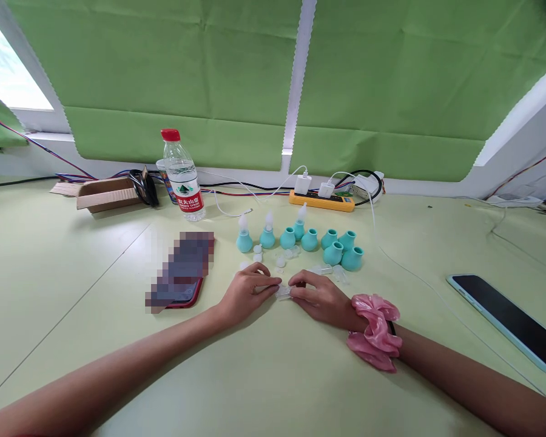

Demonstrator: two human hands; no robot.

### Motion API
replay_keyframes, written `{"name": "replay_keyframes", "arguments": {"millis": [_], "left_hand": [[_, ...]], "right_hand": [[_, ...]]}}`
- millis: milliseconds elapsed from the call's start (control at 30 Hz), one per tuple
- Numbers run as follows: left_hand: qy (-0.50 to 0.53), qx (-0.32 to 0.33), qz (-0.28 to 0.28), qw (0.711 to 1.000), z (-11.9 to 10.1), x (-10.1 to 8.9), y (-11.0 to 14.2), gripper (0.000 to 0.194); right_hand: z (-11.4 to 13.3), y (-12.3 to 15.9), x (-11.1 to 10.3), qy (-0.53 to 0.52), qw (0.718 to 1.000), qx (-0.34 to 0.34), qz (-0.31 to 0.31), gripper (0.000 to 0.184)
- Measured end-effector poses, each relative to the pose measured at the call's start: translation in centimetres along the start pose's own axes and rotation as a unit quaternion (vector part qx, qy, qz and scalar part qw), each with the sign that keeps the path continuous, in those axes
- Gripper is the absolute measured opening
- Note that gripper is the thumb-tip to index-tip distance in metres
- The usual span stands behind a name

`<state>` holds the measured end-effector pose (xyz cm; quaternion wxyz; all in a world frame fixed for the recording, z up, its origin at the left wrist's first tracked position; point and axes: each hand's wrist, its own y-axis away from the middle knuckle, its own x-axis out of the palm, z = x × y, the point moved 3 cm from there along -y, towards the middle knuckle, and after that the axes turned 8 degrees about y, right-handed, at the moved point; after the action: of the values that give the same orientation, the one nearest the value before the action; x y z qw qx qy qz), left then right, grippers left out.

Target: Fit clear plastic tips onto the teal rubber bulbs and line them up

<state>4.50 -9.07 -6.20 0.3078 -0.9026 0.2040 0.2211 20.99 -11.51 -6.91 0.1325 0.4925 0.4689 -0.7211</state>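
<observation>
A small clear plastic piece (283, 293) lies low over the table between my two hands. My left hand (248, 293) is closed in a pinch at its left end, and the fingertips of my right hand (321, 297) grip the right end. Just beyond stand several teal rubber bulbs (309, 240); three have a translucent white tip standing in the neck, such as this tip (242, 223). Small white caps (257, 254) lie in front of the bulbs. Other clear plastic tubes (322, 269) rest beyond my right hand.
A phone in a red case (195, 294) lies left, another phone (505, 318) right. Farther back stand a water bottle (184, 182), an open cardboard box (107, 194) and a yellow power strip (321, 201) with chargers. A white cable (414, 273) crosses the table's right side.
</observation>
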Motion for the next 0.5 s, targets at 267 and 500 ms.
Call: {"name": "replay_keyframes", "arguments": {"millis": [267,500], "left_hand": [[0.006,0.055,-0.009,0.998,-0.46,0.07,0.12,0.016],[0.008,0.003,-0.002,1.0,-0.54,-0.04,0.08,0.017]], "right_hand": [[-0.16,0.08,0.1,-0.003,1.0,0.019,-0.005,0.011],[-0.05,-0.01,-0.01,0.004,1.0,0.012,-0.01,0.009]]}}
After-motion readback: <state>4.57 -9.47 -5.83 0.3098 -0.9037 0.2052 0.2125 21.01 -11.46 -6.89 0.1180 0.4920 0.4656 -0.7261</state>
